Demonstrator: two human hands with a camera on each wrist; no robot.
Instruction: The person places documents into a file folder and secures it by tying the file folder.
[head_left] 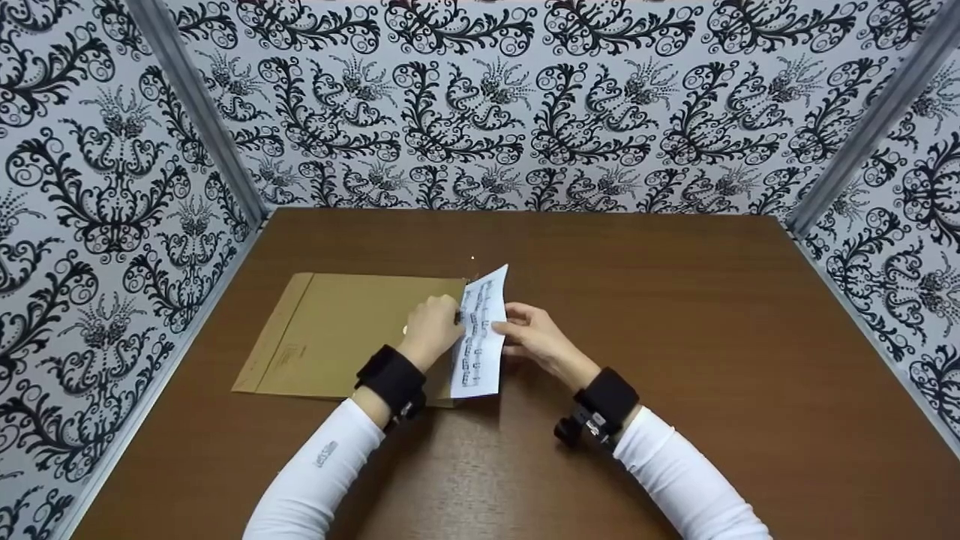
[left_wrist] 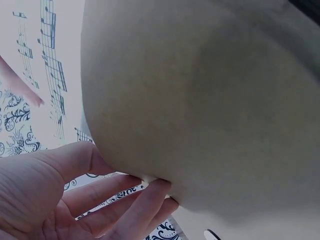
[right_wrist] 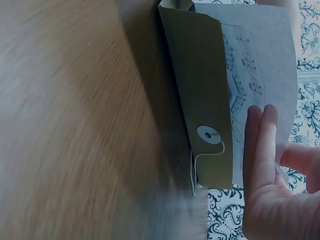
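A brown paper envelope (head_left: 345,322) lies on the left half of the table with its open end to the right. From that end sticks out a sheet of printed music (head_left: 480,367), tilted up from the table. My left hand (head_left: 433,326) holds the envelope's mouth, thumb and fingers pinching its edge (left_wrist: 125,150). On the sheet's outer edge my right hand (head_left: 544,341) has a pinch, thumb on the printed face and fingers behind. The right wrist view shows the envelope's flap (right_wrist: 200,85) with a white button (right_wrist: 208,134) and a loose string (right_wrist: 196,162).
The brown wooden table (head_left: 675,300) extends to the right of the hands and behind the envelope. Walls with black-and-white scroll patterns (head_left: 495,112) enclose its back and sides. Each wrist wears a black strap (head_left: 391,379) with a small camera.
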